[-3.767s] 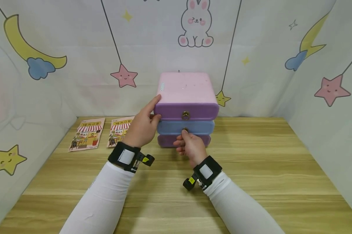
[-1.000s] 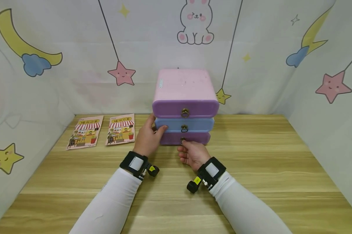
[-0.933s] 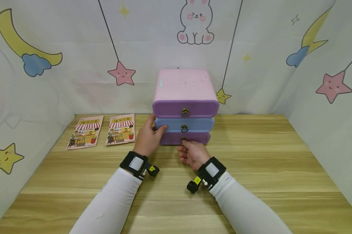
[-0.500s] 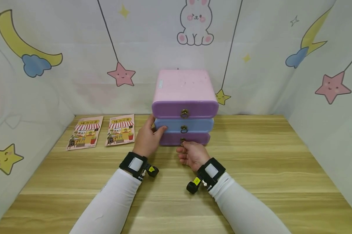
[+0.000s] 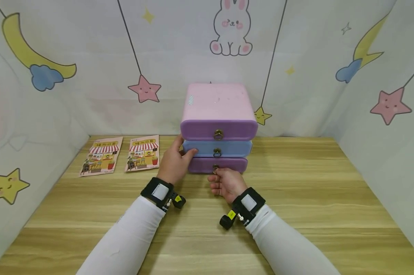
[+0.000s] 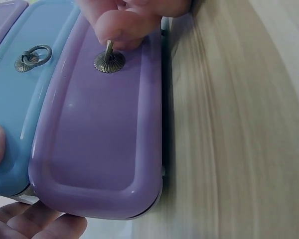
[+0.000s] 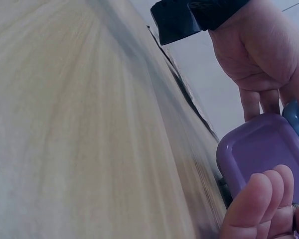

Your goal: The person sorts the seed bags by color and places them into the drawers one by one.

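A small drawer cabinet [image 5: 217,100] with a pink top stands at the back middle of the table. Its top drawer [image 5: 198,130] is purple, the middle drawer [image 5: 234,149] blue and the bottom drawer [image 5: 200,165] purple, each with a brass ring pull. My left hand [image 5: 174,163] grips the cabinet's left side, thumb on the blue front and fingers round the side. Thumb and finger of my right hand [image 5: 229,185] pinch the bottom drawer's ring pull [image 6: 109,50]; its other fingers hang loosely curled. In the right wrist view the bottom drawer [image 7: 259,149] lies between both hands.
Two printed packets, a left packet [image 5: 102,156] and a right packet [image 5: 143,153], lie left of the cabinet on the wooden table [image 5: 306,183]. A white cloth backdrop [image 5: 179,46] with cartoon prints hangs behind and along the sides.
Since the oldest frame, my left hand has slid down from the top drawer to the blue one, and my right hand from the middle pull to the bottom pull. In the last second, little differs.
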`<state>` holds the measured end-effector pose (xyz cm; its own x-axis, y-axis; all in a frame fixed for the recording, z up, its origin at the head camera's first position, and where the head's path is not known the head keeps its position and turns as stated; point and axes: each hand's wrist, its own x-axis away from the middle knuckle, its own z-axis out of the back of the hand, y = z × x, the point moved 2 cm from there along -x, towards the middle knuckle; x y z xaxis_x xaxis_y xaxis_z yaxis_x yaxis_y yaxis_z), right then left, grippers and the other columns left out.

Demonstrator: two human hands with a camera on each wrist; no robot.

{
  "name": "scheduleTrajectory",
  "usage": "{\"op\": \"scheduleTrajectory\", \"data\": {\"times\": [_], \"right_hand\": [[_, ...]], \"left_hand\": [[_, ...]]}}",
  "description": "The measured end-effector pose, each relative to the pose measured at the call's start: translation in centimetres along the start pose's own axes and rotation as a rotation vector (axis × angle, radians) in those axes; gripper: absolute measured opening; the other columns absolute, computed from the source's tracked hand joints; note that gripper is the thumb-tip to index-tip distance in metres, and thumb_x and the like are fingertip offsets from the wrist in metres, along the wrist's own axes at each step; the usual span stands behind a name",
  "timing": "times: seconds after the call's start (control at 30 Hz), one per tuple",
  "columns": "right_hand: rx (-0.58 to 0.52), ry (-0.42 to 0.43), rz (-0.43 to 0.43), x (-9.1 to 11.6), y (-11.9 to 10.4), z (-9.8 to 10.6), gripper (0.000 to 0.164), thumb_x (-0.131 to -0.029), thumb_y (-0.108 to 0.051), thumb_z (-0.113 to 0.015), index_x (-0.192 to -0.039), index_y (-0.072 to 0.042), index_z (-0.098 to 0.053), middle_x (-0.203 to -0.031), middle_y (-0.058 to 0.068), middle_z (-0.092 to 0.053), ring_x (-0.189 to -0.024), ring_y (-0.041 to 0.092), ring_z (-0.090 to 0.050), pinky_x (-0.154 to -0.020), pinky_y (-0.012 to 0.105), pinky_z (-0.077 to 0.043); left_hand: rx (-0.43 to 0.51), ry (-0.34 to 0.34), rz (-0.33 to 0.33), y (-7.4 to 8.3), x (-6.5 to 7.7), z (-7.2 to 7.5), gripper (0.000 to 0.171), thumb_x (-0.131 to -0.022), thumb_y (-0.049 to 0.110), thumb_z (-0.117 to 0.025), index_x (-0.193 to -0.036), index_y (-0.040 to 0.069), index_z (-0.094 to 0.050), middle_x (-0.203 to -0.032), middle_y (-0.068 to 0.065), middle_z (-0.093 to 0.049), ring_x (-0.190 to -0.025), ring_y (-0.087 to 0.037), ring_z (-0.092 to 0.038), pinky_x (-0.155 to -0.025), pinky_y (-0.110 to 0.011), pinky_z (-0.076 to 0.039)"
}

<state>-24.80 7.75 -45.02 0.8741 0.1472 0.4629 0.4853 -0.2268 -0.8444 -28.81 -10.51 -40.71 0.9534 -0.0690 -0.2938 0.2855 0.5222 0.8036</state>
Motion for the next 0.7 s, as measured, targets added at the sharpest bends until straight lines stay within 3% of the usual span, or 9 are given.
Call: {"op": "scheduleTrajectory", "data": {"times": [0.7], "right_hand": [[-0.037,-0.015,-0.033,1.01,0.48,0.18,0.018,-0.102,-0.019,-0.037,-0.109,-0.006,-0.048,-0.072,0.000,-0.064,-0.058,0.014,-0.058,-0.060,0.028,-0.050]], "left_hand": [[0.003,-0.008,0.027,0.32,0.13,0.24,0.063,-0.091,0.040,-0.064,-0.146,0.039,-0.033,-0.151,0.000,-0.043,-0.115,-0.030,-0.064,-0.086,-0.040,-0.057]]}}
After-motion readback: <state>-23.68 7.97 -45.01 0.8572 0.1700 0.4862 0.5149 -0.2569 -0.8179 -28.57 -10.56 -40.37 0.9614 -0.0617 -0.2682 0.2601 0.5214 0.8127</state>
